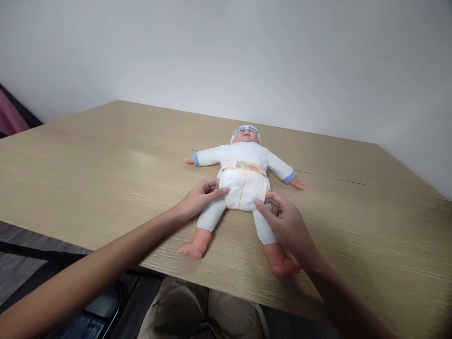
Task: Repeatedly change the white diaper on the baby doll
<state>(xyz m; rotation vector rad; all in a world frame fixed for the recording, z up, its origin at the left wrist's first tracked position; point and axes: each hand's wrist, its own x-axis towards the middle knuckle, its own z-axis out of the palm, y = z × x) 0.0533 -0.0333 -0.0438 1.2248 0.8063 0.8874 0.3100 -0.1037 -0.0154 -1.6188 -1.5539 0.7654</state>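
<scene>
On the table (106, 179): doll (243, 153), laid on its back near the front edge, head toward the wall (247, 56), arms spread, feet toward the wearer.
Cap (245, 130): white, blue lettering across the front; "Happy" readable, second word apparently "Baby", less sharp.
Clothes: white sleeves and legs, light blue cuff (196, 159) at each wrist.
Diaper (245, 186): white, worn around the hips over the clothes; yellow line down the front; orange waistband (249, 166) with cartoon figures, too small to make out further.
Left hand (203, 195): pinched narrow on one side edge of the diaper, thumb in front, fingers behind.
Right hand (282, 216): pinched likewise on the opposite side edge, thumb in front, fingers curled at the hip.
Edges and room: front edge just beyond the doll's feet; far edge along the wall; broad stretches of wood to either side; thin dark seam to the right of the doll.
Hidden or cut off: fingertips behind the diaper; both forearms cropped by the frame; trousers (201, 306) partly under the table; pink cloth (12, 115) cropped at far left; dark, shiny object (102, 301) at lower left, hard to identify.
</scene>
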